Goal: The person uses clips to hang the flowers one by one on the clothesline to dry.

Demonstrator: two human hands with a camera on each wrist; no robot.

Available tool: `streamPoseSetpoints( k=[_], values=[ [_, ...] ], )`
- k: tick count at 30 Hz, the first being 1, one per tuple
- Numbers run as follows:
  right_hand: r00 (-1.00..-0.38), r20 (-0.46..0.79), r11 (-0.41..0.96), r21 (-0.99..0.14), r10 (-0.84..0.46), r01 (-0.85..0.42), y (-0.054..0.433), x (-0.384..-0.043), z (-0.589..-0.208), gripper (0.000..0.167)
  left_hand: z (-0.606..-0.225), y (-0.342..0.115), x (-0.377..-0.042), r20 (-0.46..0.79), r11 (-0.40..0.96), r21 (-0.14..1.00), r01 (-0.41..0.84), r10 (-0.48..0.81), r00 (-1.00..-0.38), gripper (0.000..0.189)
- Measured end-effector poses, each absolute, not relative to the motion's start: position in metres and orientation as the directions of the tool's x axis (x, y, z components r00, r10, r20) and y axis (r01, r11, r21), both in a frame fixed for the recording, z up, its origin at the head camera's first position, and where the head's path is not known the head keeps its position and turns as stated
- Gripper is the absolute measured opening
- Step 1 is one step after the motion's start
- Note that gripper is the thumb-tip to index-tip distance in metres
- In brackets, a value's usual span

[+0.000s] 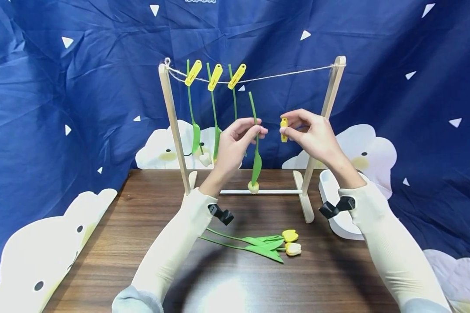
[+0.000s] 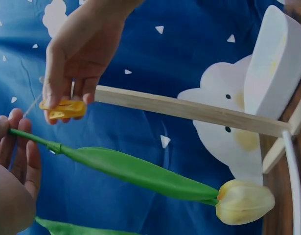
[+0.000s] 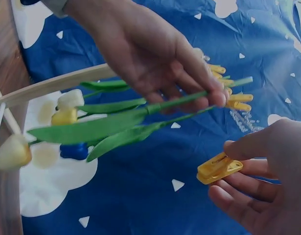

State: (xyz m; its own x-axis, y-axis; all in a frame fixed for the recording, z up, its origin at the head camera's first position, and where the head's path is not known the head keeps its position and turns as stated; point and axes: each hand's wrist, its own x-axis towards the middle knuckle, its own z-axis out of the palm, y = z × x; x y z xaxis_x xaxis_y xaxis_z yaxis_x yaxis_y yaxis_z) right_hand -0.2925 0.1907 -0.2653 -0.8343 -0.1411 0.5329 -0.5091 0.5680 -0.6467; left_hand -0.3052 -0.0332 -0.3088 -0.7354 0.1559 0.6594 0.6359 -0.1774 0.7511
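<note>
My left hand [image 1: 235, 141] pinches the green stem of a pale cream tulip [image 1: 256, 167], which hangs head down in front of the rack. In the left wrist view the pale bloom [image 2: 245, 201] points away from the fingers. To its right, my right hand [image 1: 317, 137] pinches a small yellow clothespin [image 1: 284, 138] between thumb and fingers, apart from the stem and the string. Above the hands a thin string [image 1: 286, 74] spans the wooden rack [image 1: 173, 121]. Three yellow clothespins [image 1: 215, 77] on its left part hold tulips upside down; the right wrist view shows white [image 3: 71, 99], yellow [image 3: 64, 116] and blue [image 3: 74, 151] blooms.
Two more tulips, one yellow [image 1: 290, 235] and one whitish [image 1: 293, 249], lie on the brown wooden table [image 1: 149, 243] in front of the rack. A white tub [image 1: 338, 217] stands at the right, partly behind my right forearm. A blue patterned cloth [image 1: 82, 100] hangs behind.
</note>
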Motion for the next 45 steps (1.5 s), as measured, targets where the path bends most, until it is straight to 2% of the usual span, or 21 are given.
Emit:
streamPoseSetpoints(
  k=[10,24,35,45],
  values=[
    [-0.781,0.615,0.506,-0.641,-0.109,-0.576,0.174,-0.293,-0.231,0.03,-0.286,-0.017,-0.321,0.623,-0.163,0.778,0.606,0.084,-0.777,0.025],
    [-0.71,0.704,0.375,-0.661,0.01,-0.65,0.158,-0.302,-0.186,0.016,-0.263,0.001,-0.337,0.577,-0.213,0.798,0.564,0.0,-0.817,0.024],
    [-0.706,0.705,0.305,-0.688,0.066,-0.659,0.144,-0.325,-0.166,0.009,-0.259,0.007,-0.344,0.519,-0.222,0.828,0.516,-0.048,-0.854,0.02],
    [-0.762,0.643,0.144,-0.764,0.078,-0.629,0.134,-0.345,-0.16,0.017,-0.256,0.009,-0.347,0.516,-0.291,0.802,0.522,-0.102,-0.85,0.023]
  ],
)
